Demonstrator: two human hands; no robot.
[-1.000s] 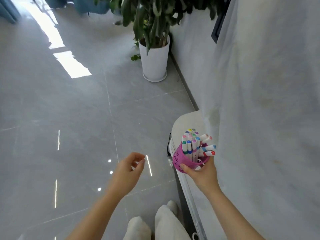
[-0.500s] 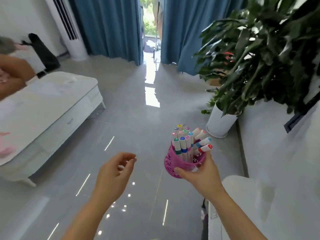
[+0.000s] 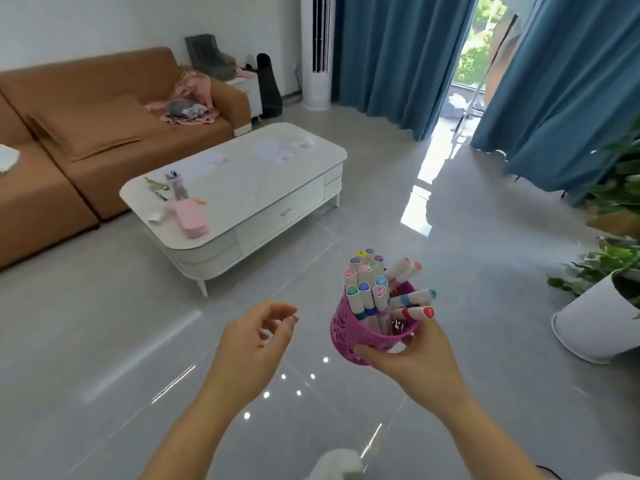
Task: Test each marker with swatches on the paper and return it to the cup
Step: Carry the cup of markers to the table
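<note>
Head view: the right hand (image 3: 415, 362) has its grip curled round the lower wall of a magenta plastic cup (image 3: 360, 337), thumb across the near side. The cup is round, tapering and pierced with a lacy cut-out pattern, and it is held in the air over the floor (image 3: 104, 341), tilted a little to the left. It holds roughly fifteen markers (image 3: 367, 282), white-barrelled with coloured end caps. Eleven or so stand bunched upright at the left, while four lean out over the right rim: two with salmon caps, one blue, one red. The left hand (image 3: 252, 344) hovers just beside the cup without touching it, its grip slack, fingers loosely curled round nothing. Well apart, up and to the left, stands a glossy white surface (image 3: 242, 188) with rounded corners and drawers. On it lie pale sheets of paper (image 3: 280, 150), too blurred to count surely, and one pink oblong case (image 3: 190, 220). Behind it is a brown fabric sofa (image 3: 104, 109). Two teal curtains (image 3: 398, 57) hang in folds, and one white pot (image 3: 595, 320) sits at right on glossy grey tiles.
</note>
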